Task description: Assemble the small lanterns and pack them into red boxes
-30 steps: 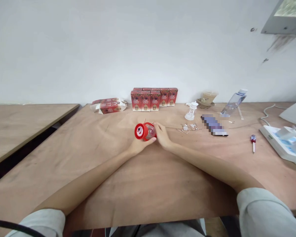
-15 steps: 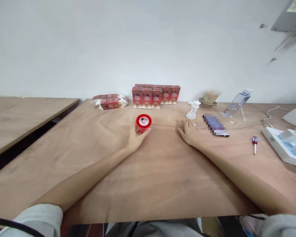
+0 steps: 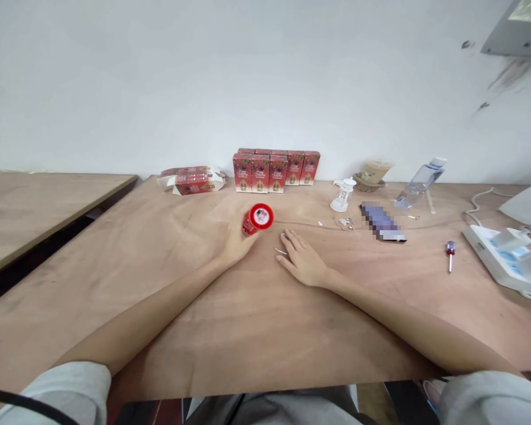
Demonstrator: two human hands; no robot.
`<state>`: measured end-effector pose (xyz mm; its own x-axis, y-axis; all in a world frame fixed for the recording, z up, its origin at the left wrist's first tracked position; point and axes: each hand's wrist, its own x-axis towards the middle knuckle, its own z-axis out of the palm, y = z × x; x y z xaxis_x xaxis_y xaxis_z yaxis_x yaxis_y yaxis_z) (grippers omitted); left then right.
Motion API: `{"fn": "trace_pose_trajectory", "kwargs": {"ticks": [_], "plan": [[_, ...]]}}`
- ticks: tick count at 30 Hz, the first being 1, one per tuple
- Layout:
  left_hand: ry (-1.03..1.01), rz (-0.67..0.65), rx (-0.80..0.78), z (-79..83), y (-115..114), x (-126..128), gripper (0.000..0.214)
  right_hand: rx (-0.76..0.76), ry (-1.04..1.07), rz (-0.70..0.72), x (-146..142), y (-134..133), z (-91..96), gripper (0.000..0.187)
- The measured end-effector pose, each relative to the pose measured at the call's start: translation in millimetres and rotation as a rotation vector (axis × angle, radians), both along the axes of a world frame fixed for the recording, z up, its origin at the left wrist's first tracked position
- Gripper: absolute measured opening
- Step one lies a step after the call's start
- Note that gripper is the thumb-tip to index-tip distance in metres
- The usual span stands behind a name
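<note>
My left hand (image 3: 239,241) is closed around a red round-ended object (image 3: 261,216), tilted, with a picture label on its round face; the rest of it is partly behind my fingers. To its right, my right hand (image 3: 305,260) lies open, palm down on the wooden table (image 3: 248,330), fingers stretched out. A small thin light-coloured piece (image 3: 281,251) lies by its thumb. Another tiny piece shows at its fingertips, too small to name. Several small metal parts (image 3: 345,223) and a little white piece (image 3: 320,223) lie farther right. Behind them stands a white lantern-shaped piece (image 3: 342,195).
Red printed boxes (image 3: 260,173) stand against the wall, beside an opened red-and-white package (image 3: 192,180). On the right are a phone (image 3: 382,222), a drink cup (image 3: 375,172), a leaning clear bottle (image 3: 420,183), a screwdriver (image 3: 450,254) and a white power strip (image 3: 500,260).
My right hand has slid left and nearer to me, away from the small metal parts, with tiny pieces now by its fingers. The red object has tilted in my left hand.
</note>
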<state>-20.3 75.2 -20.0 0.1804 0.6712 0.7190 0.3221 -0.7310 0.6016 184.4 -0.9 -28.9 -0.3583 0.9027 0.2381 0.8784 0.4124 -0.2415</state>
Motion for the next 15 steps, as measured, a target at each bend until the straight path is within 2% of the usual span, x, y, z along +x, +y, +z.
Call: {"fn": "trace_pose_trajectory", "kwargs": {"ticks": [3, 5, 7, 9, 12, 15], "plan": [[0.039, 0.013, 0.023, 2.9, 2.2, -2.7, 0.046, -0.033, 0.012, 0.08, -13.9, -10.2, 4.6, 0.062], [0.056, 0.023, 0.042, 5.2, 4.3, -5.7, 0.045, -0.06, 0.064, 0.084, -16.0, -12.6, 8.3, 0.063], [0.075, 0.013, 0.062, 8.0, 6.1, -9.0, 0.045, -0.026, 0.164, 0.057, -10.7, -9.1, 11.3, 0.062], [0.105, -0.019, 0.096, 10.9, 7.2, -12.1, 0.044, 0.062, 0.242, -0.001, 3.6, 1.8, 12.6, 0.058], [0.189, -0.051, 0.154, 14.2, 6.7, -15.0, 0.042, 0.153, 0.213, -0.127, 40.9, 28.7, 10.3, 0.05], [0.262, -0.033, 0.155, 15.4, 4.1, -15.3, 0.042, 0.065, 0.114, -0.286, 80.8, 54.2, 3.6, 0.046]]}}
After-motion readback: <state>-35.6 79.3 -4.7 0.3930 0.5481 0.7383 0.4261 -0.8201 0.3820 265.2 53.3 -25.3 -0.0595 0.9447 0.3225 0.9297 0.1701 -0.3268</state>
